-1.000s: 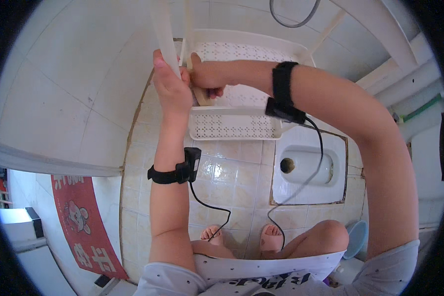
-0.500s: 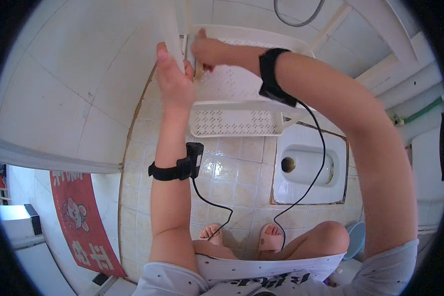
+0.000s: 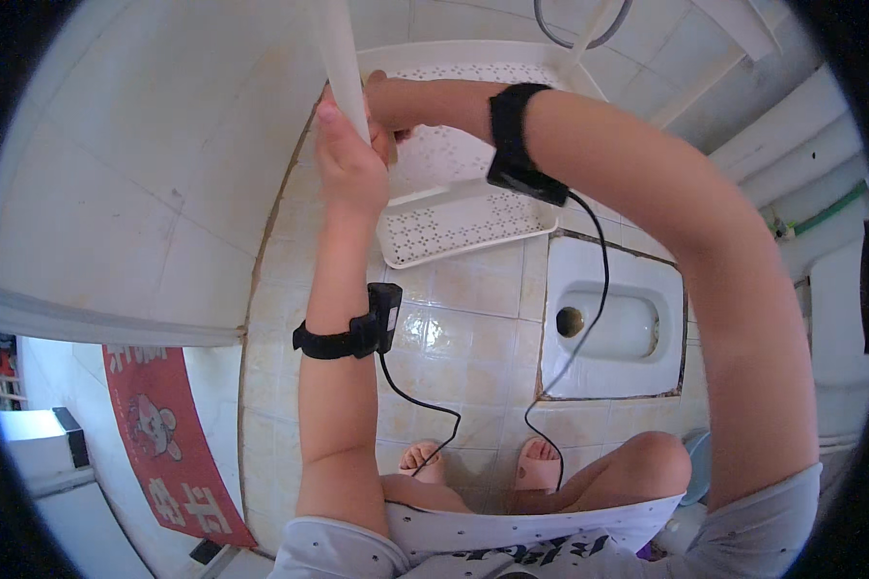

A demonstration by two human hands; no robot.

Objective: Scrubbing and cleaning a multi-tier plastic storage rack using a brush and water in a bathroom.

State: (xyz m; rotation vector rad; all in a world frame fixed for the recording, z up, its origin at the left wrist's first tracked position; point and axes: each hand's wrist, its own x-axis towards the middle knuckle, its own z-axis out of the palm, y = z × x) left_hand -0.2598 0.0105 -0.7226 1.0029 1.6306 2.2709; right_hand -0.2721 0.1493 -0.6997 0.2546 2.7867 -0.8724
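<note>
My left hand [image 3: 352, 164] is closed around a white upright post [image 3: 338, 63] of a plastic shelf rack, its thumb lying along the post. My right hand [image 3: 384, 101] reaches across from the right and is right beside the left one at the rack's left end. The post and my left hand partly hide it; its visible fingers are bent, and what they hold cannot be made out. Beneath both hands spread the rack's white perforated shelves, a lower tray [image 3: 468, 227] nearest me and an upper tray [image 3: 473, 60] farther off. The rack stands at an angle on the tiles.
A white squat toilet [image 3: 613, 318] is set in the tiled floor [image 3: 463, 299] to the right. Pale wall panels [image 3: 145, 183] rise on the left, above a red mat [image 3: 174, 434]. White pipes [image 3: 792, 164], a grey hose [image 3: 608, 34] and a blue basin [image 3: 697, 468] lie right. Black cables hang from both wrist straps.
The rack has turned counterclockwise, so its near tray now slants up to the right. My right hand has shifted left, close against the left, which still grips the post.
</note>
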